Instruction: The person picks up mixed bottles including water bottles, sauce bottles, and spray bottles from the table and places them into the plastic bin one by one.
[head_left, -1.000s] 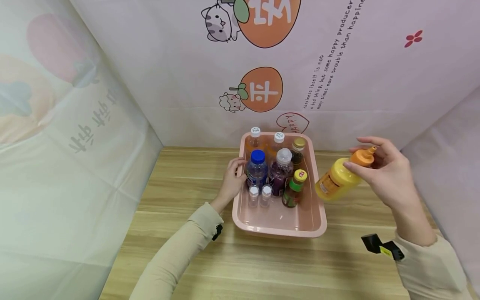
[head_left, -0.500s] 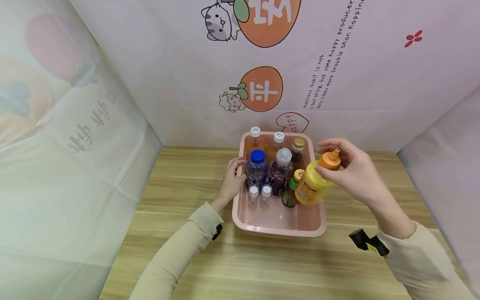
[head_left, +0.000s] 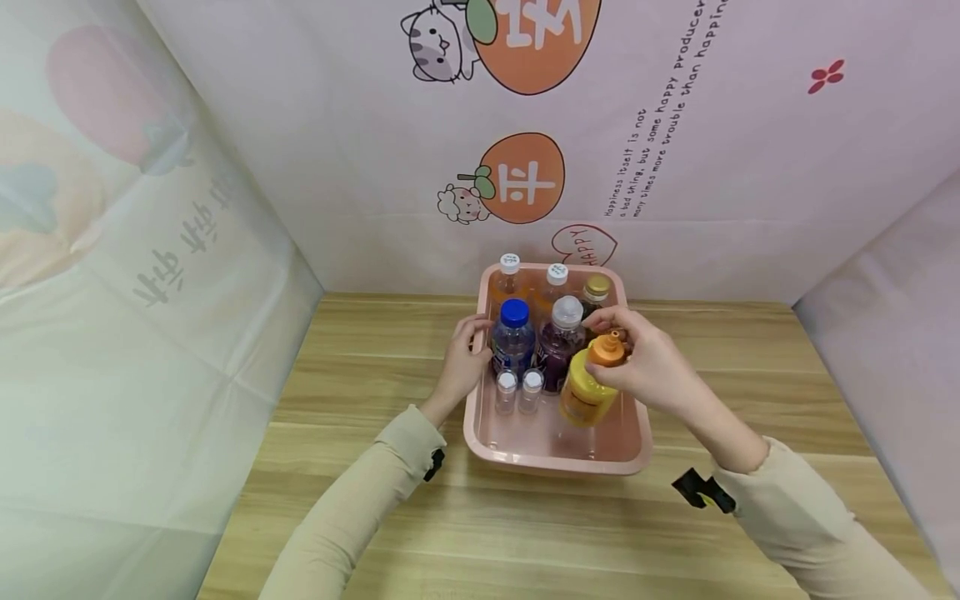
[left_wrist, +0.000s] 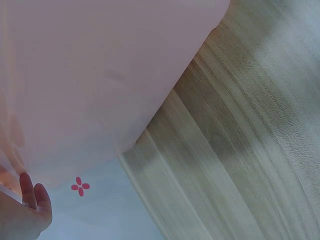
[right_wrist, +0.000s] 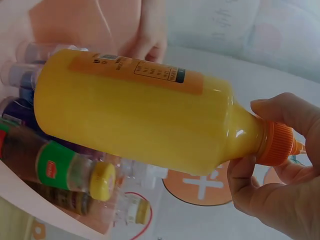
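Observation:
My right hand (head_left: 660,367) grips a yellow squeeze bottle (head_left: 585,398) by the neck and orange nozzle cap. The bottle is tilted and hangs over the right part of a pink basin (head_left: 555,463); whether its base touches the basin floor I cannot tell. In the right wrist view, thumb and fingers close round the cap of the squeeze bottle (right_wrist: 135,115). My left hand (head_left: 463,371) holds the basin's left rim. Beside it stands a blue-capped bottle (head_left: 514,343). A brown bottle with a green label and yellow cap (right_wrist: 52,162) is hidden in the head view.
Inside the basin stand a purple drink bottle (head_left: 559,354), two small clear vials (head_left: 530,400), two white-capped bottles at the back, and a gold-lidded bottle (head_left: 596,286). The wooden table (head_left: 360,358) meets a printed cloth wall (head_left: 405,183) behind the basin.
My right hand has carried the yellow squeeze bottle leftward, from beside the basin to over its right part, in front of the green-labelled bottle. The left hand has stayed on the rim.

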